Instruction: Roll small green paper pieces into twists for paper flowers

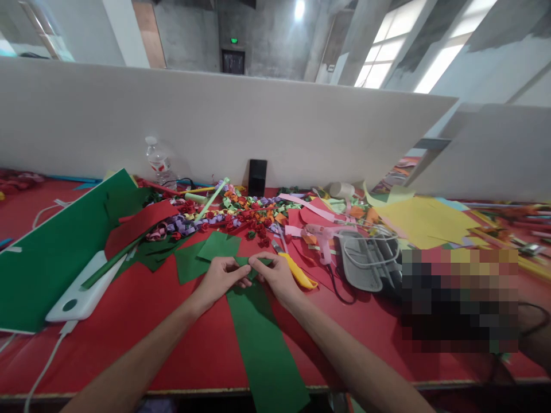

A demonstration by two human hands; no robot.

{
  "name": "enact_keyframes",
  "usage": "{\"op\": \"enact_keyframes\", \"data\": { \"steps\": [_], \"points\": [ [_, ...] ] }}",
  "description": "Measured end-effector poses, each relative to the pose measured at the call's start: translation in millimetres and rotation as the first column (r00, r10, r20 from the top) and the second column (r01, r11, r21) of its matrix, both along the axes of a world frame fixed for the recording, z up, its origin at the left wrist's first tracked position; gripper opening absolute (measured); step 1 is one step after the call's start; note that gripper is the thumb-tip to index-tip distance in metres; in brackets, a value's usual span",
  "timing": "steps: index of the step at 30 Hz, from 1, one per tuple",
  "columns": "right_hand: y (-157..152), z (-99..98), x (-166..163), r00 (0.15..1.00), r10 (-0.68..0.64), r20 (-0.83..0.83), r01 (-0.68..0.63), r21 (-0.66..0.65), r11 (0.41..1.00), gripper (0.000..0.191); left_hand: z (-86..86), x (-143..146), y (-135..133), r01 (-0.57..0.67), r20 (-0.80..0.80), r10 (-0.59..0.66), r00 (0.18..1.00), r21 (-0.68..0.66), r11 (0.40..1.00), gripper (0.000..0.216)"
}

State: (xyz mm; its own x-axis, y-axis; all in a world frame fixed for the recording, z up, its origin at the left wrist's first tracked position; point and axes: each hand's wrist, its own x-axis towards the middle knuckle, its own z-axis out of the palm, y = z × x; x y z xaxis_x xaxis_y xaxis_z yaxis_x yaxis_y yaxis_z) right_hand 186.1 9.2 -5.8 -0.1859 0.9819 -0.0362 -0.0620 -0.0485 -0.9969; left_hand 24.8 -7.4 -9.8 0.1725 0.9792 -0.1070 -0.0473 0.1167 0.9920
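Both of my hands meet over the red table [189, 338], pinching a strip of green paper [262, 338] at its far end. The strip runs back toward me and hangs past the table's front edge. My left hand [224, 273] grips the paper's end from the left, fingers curled under it. On the right side, my right hand [270, 272] pinches the same end between thumb and fingers. Just beyond my hands lie loose green paper pieces [217, 245]. A yellow utility knife [299, 271] rests close to my right hand.
At left stand a green board [47, 258] and a white power strip [81, 287]. Small paper flowers [253, 215], a phone [257, 178] and a bottle [157, 160] line the back. Rightward are a pink glue gun [322, 238], a grey tray [359, 264] and yellow paper [426, 221].
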Motion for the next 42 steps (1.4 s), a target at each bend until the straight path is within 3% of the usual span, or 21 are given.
{"op": "enact_keyframes", "data": {
  "steps": [6, 14, 21, 29, 38, 42],
  "points": [
    [1.2, -0.8, 1.7, 0.999, -0.031, 0.043, 0.03, 0.019, 0.999, 0.032, -1.9, 0.0, 1.6, 0.041, 0.049, -0.038, 0.998, -0.074, 0.996, 0.036],
    [1.3, -10.4, -0.9, 0.997, 0.053, -0.049, -0.054, -0.03, 0.998, 0.037, -1.2, -0.9, 3.1, -0.101, 0.094, 0.107, 0.99, -0.074, 0.992, 0.038],
    [0.3, -8.6, 2.5, 0.999, 0.043, 0.0, -0.043, -0.03, 0.999, 0.039, 1.9, -3.9, 2.9, -0.043, 0.024, 0.043, 0.999, -0.003, 0.999, 0.037],
    [0.5, -7.8, 4.6, 0.995, 0.078, 0.065, -0.075, -0.057, 0.996, 0.04, 2.0, -4.8, 3.4, -0.039, 0.046, 0.041, 0.998, -0.04, 0.998, 0.037],
    [-0.6, -5.6, 5.2, 0.983, 0.076, 0.168, -0.076, -0.004, 0.997, 0.039, -6.6, -9.6, 4.7, -0.039, -0.066, 0.041, 0.997, 0.034, 0.999, 0.033],
    [0.5, -7.5, 5.2, 0.982, 0.077, 0.172, -0.083, 0.028, 0.996, 0.04, -7.6, -10.6, 5.7, -0.015, -0.028, 0.015, 0.999, 0.008, 1.0, 0.034]
  ]
}}
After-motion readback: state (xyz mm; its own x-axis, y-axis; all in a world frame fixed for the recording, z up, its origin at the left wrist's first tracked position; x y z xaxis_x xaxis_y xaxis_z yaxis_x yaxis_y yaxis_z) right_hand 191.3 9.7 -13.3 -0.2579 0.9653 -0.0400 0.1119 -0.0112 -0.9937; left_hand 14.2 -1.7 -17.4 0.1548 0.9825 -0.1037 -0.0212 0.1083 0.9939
